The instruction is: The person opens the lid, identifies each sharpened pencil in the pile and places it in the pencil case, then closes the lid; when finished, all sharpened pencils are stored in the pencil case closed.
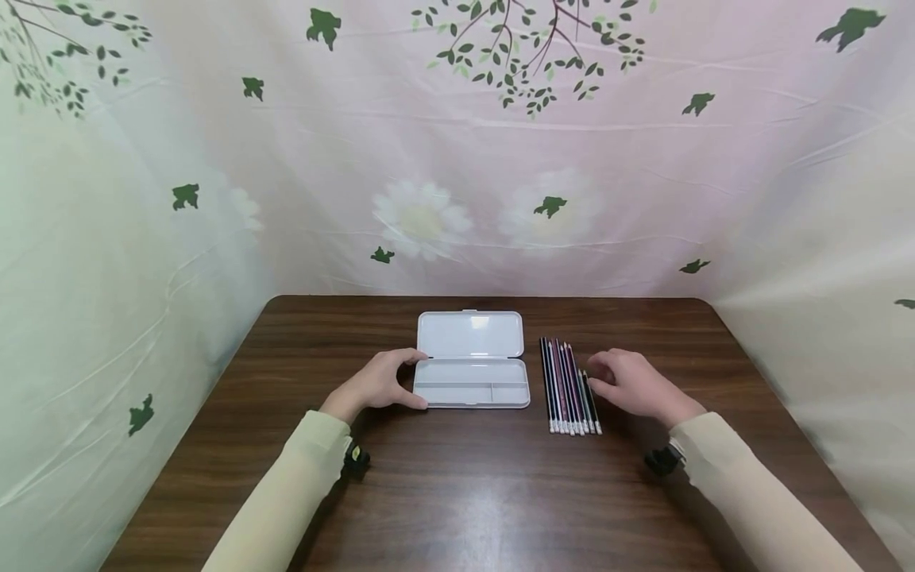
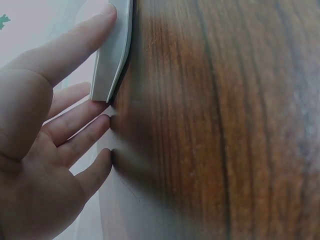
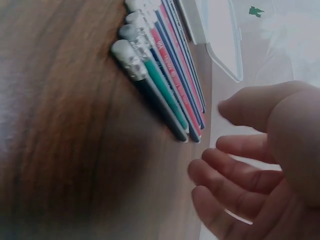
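A white pencil case (image 1: pixel 453 371) lies with its hinged lid (image 1: pixel 457 338) folded back, its divided tray facing up. My left hand (image 1: pixel 379 381) holds the case's left end, thumb at the near corner and fingers at the far side. In the left wrist view the thumb lies along the case's wall (image 2: pixel 112 65). To the right of the case lies a row of several pencils (image 1: pixel 561 389) with white erasers toward me. Just right of them my right hand (image 1: pixel 632 383) hovers with loosely bent fingers, holding nothing. A green pencil (image 3: pixel 165 92) and a dark one are closest to it.
The brown wooden table (image 1: pixel 457 492) has rounded far corners. A pale cloth (image 1: pixel 457 159) printed with leaves, birds and flowers hangs behind the table and along both sides.
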`<act>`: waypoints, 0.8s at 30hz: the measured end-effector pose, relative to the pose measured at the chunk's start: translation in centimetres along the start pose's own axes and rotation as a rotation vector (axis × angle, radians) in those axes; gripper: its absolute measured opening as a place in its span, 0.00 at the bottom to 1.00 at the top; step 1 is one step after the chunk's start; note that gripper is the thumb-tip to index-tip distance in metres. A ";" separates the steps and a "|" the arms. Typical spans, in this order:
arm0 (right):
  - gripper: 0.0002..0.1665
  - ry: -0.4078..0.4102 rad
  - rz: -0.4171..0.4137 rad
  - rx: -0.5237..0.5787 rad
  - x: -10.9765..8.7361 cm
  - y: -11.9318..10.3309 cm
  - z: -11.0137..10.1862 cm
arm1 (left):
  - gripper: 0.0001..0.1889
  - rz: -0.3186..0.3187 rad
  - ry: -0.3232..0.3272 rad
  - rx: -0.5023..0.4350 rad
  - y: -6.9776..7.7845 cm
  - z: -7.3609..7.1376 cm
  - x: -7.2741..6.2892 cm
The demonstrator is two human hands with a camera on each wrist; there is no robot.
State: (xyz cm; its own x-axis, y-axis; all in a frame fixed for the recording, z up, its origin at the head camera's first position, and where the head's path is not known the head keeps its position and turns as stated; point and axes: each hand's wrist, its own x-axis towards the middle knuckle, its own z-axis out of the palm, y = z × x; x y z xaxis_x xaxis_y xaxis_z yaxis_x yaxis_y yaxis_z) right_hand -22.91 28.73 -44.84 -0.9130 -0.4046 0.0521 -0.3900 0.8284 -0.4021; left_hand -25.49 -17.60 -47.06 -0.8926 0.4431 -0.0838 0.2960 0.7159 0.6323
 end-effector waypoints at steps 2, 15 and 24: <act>0.19 -0.028 0.018 0.009 -0.2 0.3 0.3 | 0.45 0.000 -0.001 -0.001 0.0 0.0 -0.1; 0.20 -0.048 0.026 0.012 -0.6 0.8 1.4 | 0.45 0.010 0.001 0.005 -0.1 0.0 0.1; 0.19 -0.061 0.083 0.002 -0.3 0.5 1.8 | 0.45 0.007 0.001 0.002 -0.3 0.1 0.3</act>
State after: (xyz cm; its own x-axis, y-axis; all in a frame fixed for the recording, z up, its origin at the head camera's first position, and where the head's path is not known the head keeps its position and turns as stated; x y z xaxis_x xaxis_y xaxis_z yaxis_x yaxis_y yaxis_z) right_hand -22.64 28.56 -46.69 -0.9332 -0.3573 -0.0377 -0.3127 0.8594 -0.4044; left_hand -25.87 -17.64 -47.40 -0.8907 0.4477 -0.0787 0.3030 0.7138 0.6314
